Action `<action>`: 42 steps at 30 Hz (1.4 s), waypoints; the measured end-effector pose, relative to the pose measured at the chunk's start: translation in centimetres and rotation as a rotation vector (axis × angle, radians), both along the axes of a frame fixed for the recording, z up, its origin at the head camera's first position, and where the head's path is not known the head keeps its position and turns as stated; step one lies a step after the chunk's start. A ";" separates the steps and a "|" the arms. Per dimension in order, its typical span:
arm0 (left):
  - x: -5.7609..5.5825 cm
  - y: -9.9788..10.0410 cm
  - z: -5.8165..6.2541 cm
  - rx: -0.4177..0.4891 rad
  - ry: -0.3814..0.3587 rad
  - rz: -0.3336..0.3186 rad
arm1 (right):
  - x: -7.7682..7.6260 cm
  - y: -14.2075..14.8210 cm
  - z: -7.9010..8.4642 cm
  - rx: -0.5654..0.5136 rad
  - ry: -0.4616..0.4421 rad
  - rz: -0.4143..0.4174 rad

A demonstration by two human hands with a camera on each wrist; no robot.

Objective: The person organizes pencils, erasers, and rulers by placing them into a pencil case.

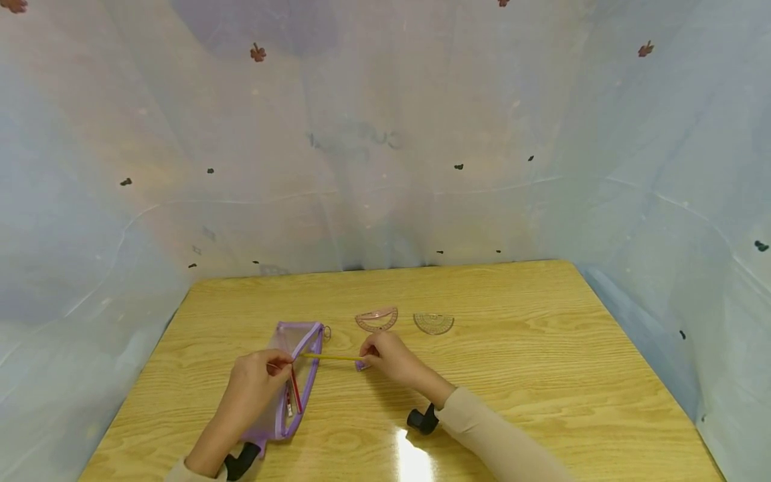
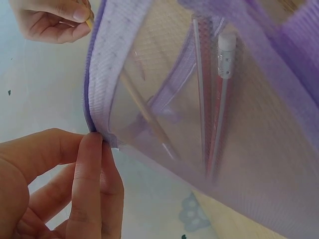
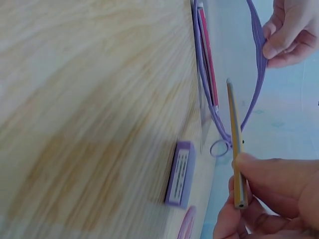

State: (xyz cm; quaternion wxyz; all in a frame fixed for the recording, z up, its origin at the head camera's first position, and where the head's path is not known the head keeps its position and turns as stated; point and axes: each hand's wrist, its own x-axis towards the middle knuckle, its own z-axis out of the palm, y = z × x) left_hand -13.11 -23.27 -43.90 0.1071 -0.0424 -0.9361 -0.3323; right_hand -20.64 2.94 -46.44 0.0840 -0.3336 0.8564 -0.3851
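A translucent purple zip pencil case [image 1: 309,388] lies on the table, its mouth held apart. At the zip edge of that mouth, my left hand [image 1: 251,383] pinches the fabric between thumb and fingertips. My right hand [image 1: 394,360] pinches a yellow pencil [image 1: 337,357] near one end. The pencil's other end reaches through the mouth; in the left wrist view it shows hazily through the mesh. Inside the case lie a red pencil [image 2: 202,94] and another with a white eraser tip [image 2: 227,55]. A purple box-shaped eraser [image 3: 180,174] sits on the table below my right hand.
Beyond my right hand, a pink protractor [image 1: 377,320] and a clear protractor [image 1: 434,324] lie on the wooden table [image 1: 542,375]. A ring [image 1: 327,332] hangs from the case's far end. A pale sheet [image 1: 385,134] stands behind the table.
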 end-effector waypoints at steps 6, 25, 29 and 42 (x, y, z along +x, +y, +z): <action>-0.1 0.1 0.0 -0.002 -0.010 0.007 | 0.5 -0.8 -0.1 -0.024 -0.051 -0.036; -0.2 0.2 -0.2 -0.006 -0.009 0.005 | 1.0 -3.7 -0.1 -0.094 -0.161 -0.117; -0.2 0.1 -0.3 -0.009 0.006 -0.001 | 1.1 -4.0 -0.1 -0.104 -0.172 -0.134; -0.3 0.1 -0.3 -0.001 0.002 -0.014 | 1.4 -4.9 -0.3 -0.142 -0.224 -0.179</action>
